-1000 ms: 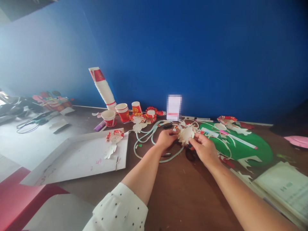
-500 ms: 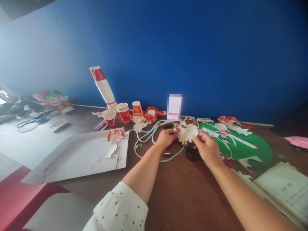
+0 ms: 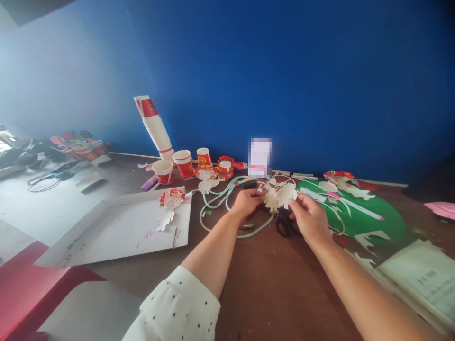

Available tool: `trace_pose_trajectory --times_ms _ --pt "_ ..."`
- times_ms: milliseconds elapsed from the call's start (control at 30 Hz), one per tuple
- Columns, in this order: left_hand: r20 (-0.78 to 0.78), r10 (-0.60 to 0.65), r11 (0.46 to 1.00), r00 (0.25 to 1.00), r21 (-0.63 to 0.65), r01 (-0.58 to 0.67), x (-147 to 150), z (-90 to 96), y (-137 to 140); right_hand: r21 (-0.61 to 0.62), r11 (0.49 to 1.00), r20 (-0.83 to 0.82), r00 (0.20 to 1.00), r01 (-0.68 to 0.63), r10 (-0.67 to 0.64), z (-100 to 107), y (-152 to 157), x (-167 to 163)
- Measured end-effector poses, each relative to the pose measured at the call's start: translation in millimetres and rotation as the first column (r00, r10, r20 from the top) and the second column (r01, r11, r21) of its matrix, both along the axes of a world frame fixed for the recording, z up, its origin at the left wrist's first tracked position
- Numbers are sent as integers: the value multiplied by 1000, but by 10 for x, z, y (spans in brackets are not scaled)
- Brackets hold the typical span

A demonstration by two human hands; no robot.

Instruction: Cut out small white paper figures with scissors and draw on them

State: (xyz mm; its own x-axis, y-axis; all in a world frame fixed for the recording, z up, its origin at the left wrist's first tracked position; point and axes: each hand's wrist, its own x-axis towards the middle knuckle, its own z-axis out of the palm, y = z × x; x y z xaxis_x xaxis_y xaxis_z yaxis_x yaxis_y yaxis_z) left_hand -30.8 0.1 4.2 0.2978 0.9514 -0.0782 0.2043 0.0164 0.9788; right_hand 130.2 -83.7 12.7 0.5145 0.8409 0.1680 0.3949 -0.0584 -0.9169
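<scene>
Right hand [image 3: 313, 220], cutout edge [image 3: 295, 190] farther right

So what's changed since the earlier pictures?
The bare right hand, hold kept, shifted slightly right, drawing a rounded cream paper cutout along and baring more of a figure-shaped cream paper cutout. The bare left hand and leaning white paper cup stack stayed put.
</scene>
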Motion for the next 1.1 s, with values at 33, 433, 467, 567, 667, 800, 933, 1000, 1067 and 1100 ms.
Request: trace_pose_trajectory --times_ms 33,433,467,567,667,800,933,1000,1067,1100 --pt "-5 -2 1000 1000 4 2 -2 1 1 -3 1000 2 1000 -3 3 -2 1 1" --pt "-32 -4 998 999 57 6 1 -17 4 -18 1000 51 999 -6 7 -14 6 7" --pt "-38 -6 998 999 62 8 1 -18 4 -18 1000 56 998 -5 6 -17 7 7" --pt "-55 -6 998 998 61 10 4 -15 -5 -20 1000 66 998 -8 9 -16 2 5" --pt "-67 -13 998 998 64 18 8 -7 -16 -9 1000 68 998 -12 12 -6 -6 0" --pt "-84 -19 995 996 92 27 14 -18 -10 7 1000 80 996 -28 27 1 -10 -5" --pt "-81 -28 994 996 99 36 21 -42 7 3 999 87 996 -32 32 0 -6 -3" --pt "-87 -35 993 996 107 44 22 -48 12 -9 1000 90 995 -30 30 0 -5 -2" --pt "-98 -44 992 994 116 55 21 -48 13 -17 999 98 995 -29 31 0 -5 -3" --pt "-103 -47 991 994 119 59 21 -48 13 -19 999 100 995 -28 30 0 -6 -4"
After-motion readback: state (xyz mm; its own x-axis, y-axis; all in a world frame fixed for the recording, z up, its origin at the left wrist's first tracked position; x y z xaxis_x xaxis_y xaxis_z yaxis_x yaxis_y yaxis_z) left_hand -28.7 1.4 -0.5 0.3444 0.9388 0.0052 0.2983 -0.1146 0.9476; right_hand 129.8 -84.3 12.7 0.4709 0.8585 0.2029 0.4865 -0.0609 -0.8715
